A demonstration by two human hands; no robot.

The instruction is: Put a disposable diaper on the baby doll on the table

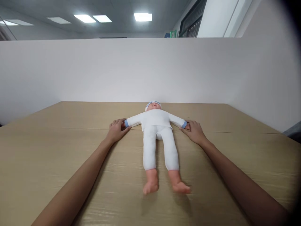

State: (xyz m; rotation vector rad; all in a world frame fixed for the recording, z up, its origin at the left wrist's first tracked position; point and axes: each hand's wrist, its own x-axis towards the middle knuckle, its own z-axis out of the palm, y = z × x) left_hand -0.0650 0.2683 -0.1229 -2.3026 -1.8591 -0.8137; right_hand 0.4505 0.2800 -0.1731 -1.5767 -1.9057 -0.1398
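A baby doll (156, 121) in a white long-sleeved top and white trousers lies on its back, head away from me and bare feet towards me. A white headband with dark lettering circles its head. Its arms are spread out to both sides, with blue cuffs at the wrists. My left hand (117, 129) is closed around the doll's hand and cuff on the left. On the other side, my right hand (194, 131) grips the opposite hand and cuff. The doll's own hands are mostly hidden by my fingers.
The doll lies on a wide tan tabletop (70, 150) with a seam running across it. A white partition (141, 69) rises behind the table's far edge and continues along the right. Something dark (293, 131) shows beyond the right edge.
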